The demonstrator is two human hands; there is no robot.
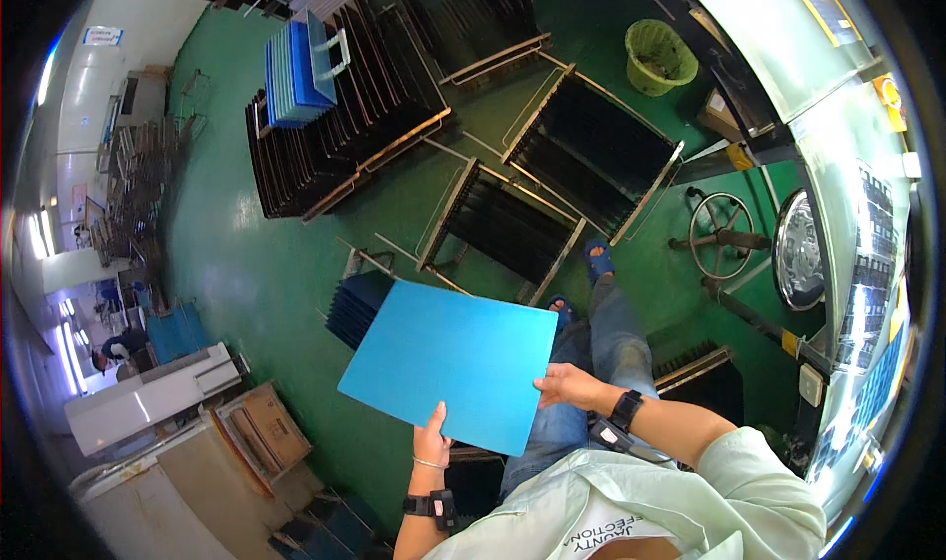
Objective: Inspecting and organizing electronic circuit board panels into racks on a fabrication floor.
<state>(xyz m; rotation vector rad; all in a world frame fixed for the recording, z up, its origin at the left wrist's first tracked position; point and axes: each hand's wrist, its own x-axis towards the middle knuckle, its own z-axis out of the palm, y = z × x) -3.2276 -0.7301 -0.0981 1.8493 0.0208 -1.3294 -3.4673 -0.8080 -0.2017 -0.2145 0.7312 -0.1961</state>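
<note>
A flat blue rectangular sheet [448,358] is held level in front of me, above the green floor. My left hand [432,444] grips its near edge from below, thumb on top. My right hand [569,385] holds its right edge, a black band on that wrist. Just beyond the sheet's far left corner stands a rack of dark blue sheets [357,307]. My legs in jeans and blue sandals [597,258] show under the sheet's right side.
Several metal-framed racks of dark plates [507,227] stand on the green floor [246,264]; one [325,126] carries a stack of blue sheets [296,72]. A green basket [658,57], a handwheel [721,235] and a machine are at right. Cardboard boxes [264,427] lie lower left.
</note>
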